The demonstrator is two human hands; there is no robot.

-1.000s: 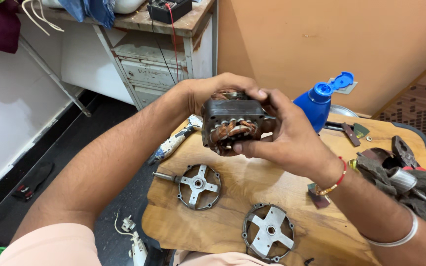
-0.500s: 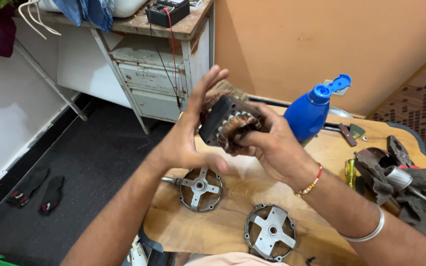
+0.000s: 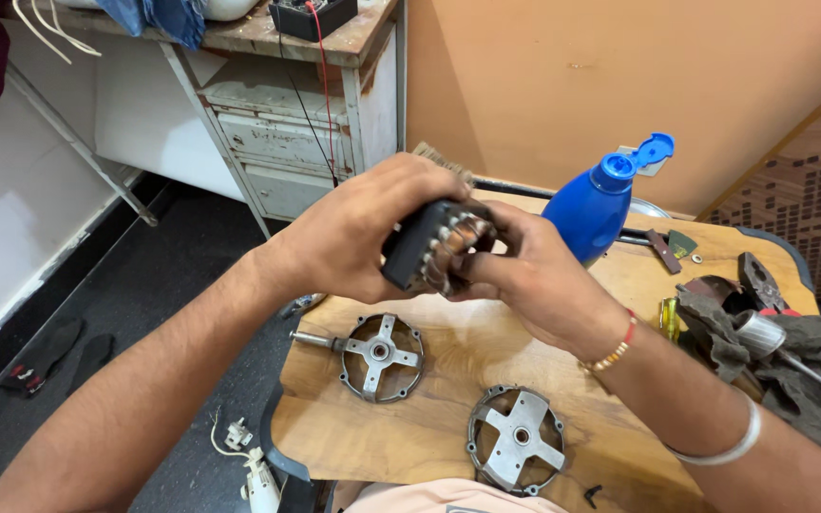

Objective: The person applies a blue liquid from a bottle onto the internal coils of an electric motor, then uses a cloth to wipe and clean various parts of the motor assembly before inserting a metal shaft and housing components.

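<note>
Position: one camera worn on the person's head, above the wooden table point(image 3: 429, 427).
Direction: looks down and forward, over the table toward the orange wall point(image 3: 563, 85) and the white cabinet point(image 3: 287, 133).
Nearness: close; both forearms fill the lower frame.
Shared ground: single view only.

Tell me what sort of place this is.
Probably a small home repair workshop: both hands hold a motor stator over a wooden table with two metal end covers and a worn metal cabinet behind.
</note>
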